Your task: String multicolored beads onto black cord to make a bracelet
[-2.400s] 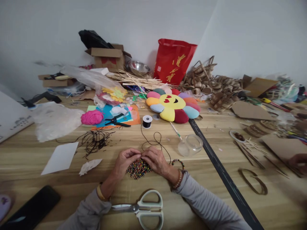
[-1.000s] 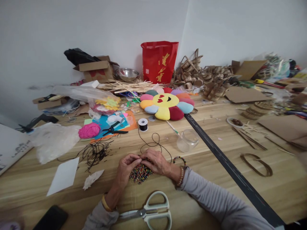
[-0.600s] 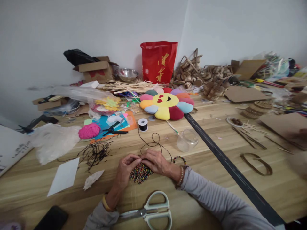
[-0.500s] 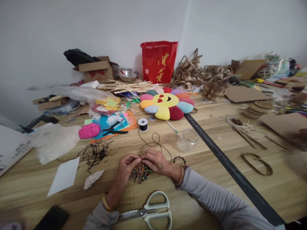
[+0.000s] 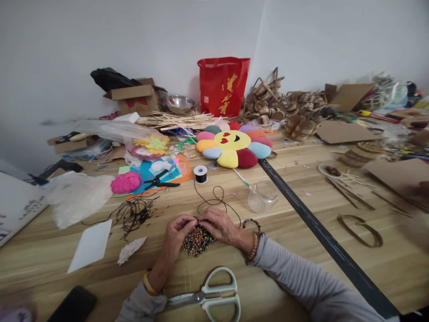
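Note:
My left hand (image 5: 176, 235) and my right hand (image 5: 219, 226) rest on the wooden table (image 5: 301, 250), fingertips pinched together over a heap of small coloured beads (image 5: 197, 240). Something tiny and red shows between the fingertips; I cannot make it out. A thin black cord (image 5: 214, 201) runs from my hands up to a black spool (image 5: 200, 174). A finished beaded bracelet (image 5: 252, 222) lies just right of my right wrist.
White-handled scissors (image 5: 209, 295) lie in front of my arms. A clear jar (image 5: 263, 197) lies on its side to the right. A tangle of black cord scraps (image 5: 134, 213), white paper (image 5: 90, 245), a flower cushion (image 5: 234, 148) and a red bag (image 5: 223, 85) lie beyond.
The view has swung a little to the right since the earliest frame. My hands stay pinched over the beads with only slight finger movement.

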`<action>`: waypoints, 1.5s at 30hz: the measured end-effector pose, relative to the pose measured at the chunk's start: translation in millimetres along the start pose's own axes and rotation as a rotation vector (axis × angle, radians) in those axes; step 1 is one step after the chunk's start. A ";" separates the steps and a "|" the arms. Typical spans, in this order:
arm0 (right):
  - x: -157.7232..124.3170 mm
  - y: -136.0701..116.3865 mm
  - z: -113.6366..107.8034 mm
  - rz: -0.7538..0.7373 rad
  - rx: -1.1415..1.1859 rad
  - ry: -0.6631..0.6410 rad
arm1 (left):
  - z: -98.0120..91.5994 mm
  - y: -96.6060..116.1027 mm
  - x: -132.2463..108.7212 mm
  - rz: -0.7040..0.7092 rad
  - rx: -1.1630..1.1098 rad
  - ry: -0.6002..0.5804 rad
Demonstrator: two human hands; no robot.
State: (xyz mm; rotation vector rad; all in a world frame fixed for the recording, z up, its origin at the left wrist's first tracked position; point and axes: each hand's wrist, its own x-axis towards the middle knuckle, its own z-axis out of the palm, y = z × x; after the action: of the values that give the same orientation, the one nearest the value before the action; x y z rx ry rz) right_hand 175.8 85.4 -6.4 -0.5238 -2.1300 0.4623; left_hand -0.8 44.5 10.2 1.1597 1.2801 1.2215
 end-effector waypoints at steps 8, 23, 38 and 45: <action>0.8 -0.4 -1.0 -0.024 0.004 0.036 | 4.2 2.4 -2.7 0.064 0.085 -0.042; -1.9 2.5 2.4 -0.014 -0.004 -0.028 | 5.0 0.4 -3.0 0.101 0.133 -0.029; -0.1 -0.7 -1.7 -0.011 -0.031 -0.004 | 3.6 2.2 -2.2 0.062 0.115 0.009; -2.2 1.3 -0.4 0.001 -0.032 0.010 | 4.6 6.0 -2.5 0.046 0.120 -0.017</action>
State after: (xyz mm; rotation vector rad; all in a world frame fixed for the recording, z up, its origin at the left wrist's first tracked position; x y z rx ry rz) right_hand 177.5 85.4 -8.3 -0.5444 -2.1305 0.4256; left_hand 4.0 42.6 16.3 1.2893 1.3349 1.1791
